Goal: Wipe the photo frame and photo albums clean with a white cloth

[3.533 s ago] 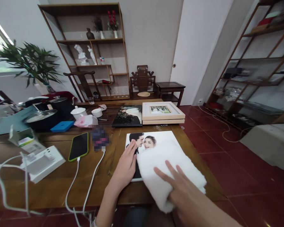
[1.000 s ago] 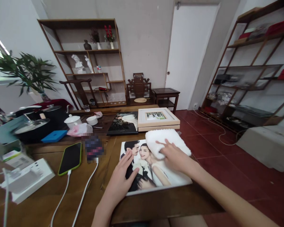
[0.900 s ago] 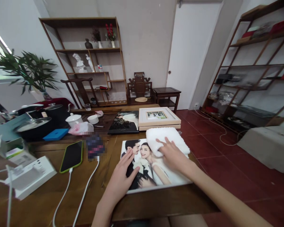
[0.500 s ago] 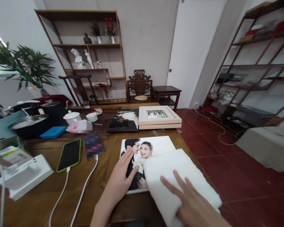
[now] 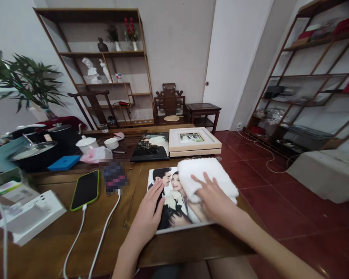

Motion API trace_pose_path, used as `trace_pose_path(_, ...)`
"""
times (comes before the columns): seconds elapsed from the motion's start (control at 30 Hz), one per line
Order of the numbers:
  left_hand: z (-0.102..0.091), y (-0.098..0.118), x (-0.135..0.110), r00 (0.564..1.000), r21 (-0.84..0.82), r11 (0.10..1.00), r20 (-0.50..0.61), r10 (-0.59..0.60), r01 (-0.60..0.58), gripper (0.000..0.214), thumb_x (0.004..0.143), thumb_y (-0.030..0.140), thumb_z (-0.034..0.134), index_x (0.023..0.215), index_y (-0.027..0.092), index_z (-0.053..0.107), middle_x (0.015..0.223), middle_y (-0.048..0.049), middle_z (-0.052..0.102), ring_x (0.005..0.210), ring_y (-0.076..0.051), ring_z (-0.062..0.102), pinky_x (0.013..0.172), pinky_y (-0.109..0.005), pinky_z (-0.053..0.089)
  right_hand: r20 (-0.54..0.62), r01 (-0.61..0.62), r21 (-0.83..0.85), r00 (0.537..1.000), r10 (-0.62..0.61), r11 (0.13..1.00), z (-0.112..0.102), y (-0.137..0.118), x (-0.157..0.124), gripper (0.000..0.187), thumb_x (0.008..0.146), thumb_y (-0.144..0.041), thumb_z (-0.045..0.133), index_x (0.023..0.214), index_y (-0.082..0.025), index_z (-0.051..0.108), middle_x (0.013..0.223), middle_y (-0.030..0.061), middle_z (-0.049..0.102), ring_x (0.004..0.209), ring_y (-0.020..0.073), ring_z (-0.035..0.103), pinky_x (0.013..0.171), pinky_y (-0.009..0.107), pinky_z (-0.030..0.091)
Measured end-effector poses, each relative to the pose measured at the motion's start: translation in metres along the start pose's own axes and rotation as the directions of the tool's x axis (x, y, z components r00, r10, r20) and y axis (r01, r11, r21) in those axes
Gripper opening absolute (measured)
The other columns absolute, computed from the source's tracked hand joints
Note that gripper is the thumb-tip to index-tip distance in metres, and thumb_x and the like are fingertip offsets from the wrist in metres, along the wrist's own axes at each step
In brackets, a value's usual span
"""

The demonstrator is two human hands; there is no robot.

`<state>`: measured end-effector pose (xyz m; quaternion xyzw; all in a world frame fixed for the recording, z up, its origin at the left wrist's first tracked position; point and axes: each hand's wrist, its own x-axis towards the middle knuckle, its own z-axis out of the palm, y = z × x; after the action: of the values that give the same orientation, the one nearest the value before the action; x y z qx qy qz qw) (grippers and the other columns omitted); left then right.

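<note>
A frameless photo panel (image 5: 174, 209) with a picture of two people lies flat on the wooden table in front of me. My left hand (image 5: 151, 205) rests on its left side, fingers stretched out and holding nothing. A white towel (image 5: 220, 178) covers the panel's upper right part and hangs past its right edge. On the towel's near left part lies my right hand (image 5: 212, 193), its fingers spread over the cloth and its thumb side bunching the edge. The towel hides the panel's upper right corner.
Behind the panel lie a dark photo panel (image 5: 145, 149) and stacked light wooden picture frames (image 5: 196, 143). To the left are a green-edged phone (image 5: 85, 190), white cables (image 5: 106, 228), a white box (image 5: 35, 217), a blue box (image 5: 63, 162) and a black pot (image 5: 35, 155).
The towel and my right hand have moved away from me, from the panel's near right side to its upper right. More of the lower picture shows. My left hand stays nearly in place.
</note>
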<state>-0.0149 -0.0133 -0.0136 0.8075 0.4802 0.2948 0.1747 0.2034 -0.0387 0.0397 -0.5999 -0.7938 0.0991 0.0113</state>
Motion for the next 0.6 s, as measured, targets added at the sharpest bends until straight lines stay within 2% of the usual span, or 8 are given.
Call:
trace_pose_path(0.1,0.001,-0.001,0.0,1.0,0.005,1.0,0.004,-0.005,0.005,0.044,0.093,0.031,0.036,0.135,0.02,0.04,0.145,-0.0074,0.037,0.135,-0.021,0.031,0.111,-0.044,0.026,0.082,0.043,-0.013,0.996,-0.041,0.999,0.021,-0.01,-0.047,0.035,0.064,-0.002,0.05,0.09,-0.013,0.071,0.15,0.0067,0.02,0.133,0.0472,0.007,0.103,0.066,0.015)
trace_pose_path(0.17,0.002,-0.002,0.0,1.0,0.005,1.0,0.0,-0.002,0.002,0.044,0.093,0.03,0.036,0.136,0.022,0.04,0.145,-0.0067,0.037,0.135,-0.021,0.031,0.111,-0.044,0.027,0.112,0.132,0.015,0.985,-0.133,0.991,0.033,-0.011,-0.07,0.031,0.065,-0.006,0.053,0.085,-0.018,0.073,0.151,0.0016,0.017,0.132,0.0488,0.006,0.102,0.069,0.017)
trace_pose_path(0.27,0.002,-0.003,0.0,1.0,0.007,1.0,-0.003,0.007,-0.007,0.044,0.092,0.028,0.037,0.136,0.023,0.04,0.145,-0.0058,0.038,0.135,-0.022,0.032,0.11,-0.044,0.028,0.174,0.179,0.021,0.968,-0.18,0.984,0.034,-0.009,-0.081,0.033,0.064,-0.007,0.054,0.087,-0.02,0.074,0.151,0.0003,0.015,0.132,0.0496,0.007,0.101,0.07,0.019)
trace_pose_path(0.37,0.001,-0.003,0.0,1.0,0.011,1.0,0.009,0.02,-0.02,0.044,0.092,0.028,0.037,0.135,0.023,0.041,0.145,-0.0056,0.038,0.135,-0.022,0.031,0.111,-0.044,0.028,0.177,0.136,0.018,0.975,-0.137,0.991,0.015,-0.008,-0.06,0.044,0.062,-0.001,0.048,0.098,-0.015,0.07,0.15,0.0035,0.02,0.133,0.0454,0.008,0.104,0.065,0.019)
trace_pose_path(0.5,0.0,-0.002,0.0,1.0,0.013,1.0,0.013,0.028,-0.028,0.044,0.093,0.029,0.036,0.135,0.021,0.042,0.145,-0.0072,0.038,0.135,-0.022,0.03,0.111,-0.044,0.027,0.048,0.112,0.032,0.992,-0.114,0.993,-0.011,0.001,-0.005,0.05,0.064,0.005,0.04,0.104,-0.011,0.066,0.146,0.0086,0.03,0.133,0.04,0.018,0.103,0.06,0.026)
trace_pose_path(0.6,0.0,-0.002,-0.001,0.999,0.007,0.999,-0.01,0.038,-0.038,0.042,0.092,0.029,0.037,0.134,0.022,0.044,0.144,-0.0072,0.04,0.134,-0.022,0.032,0.11,-0.044,0.028,-0.006,0.107,0.007,0.994,-0.107,0.994,-0.017,0.011,0.03,0.052,0.064,0.006,0.038,0.107,-0.009,0.063,0.146,0.011,0.031,0.132,0.0403,0.023,0.1,0.061,0.028)
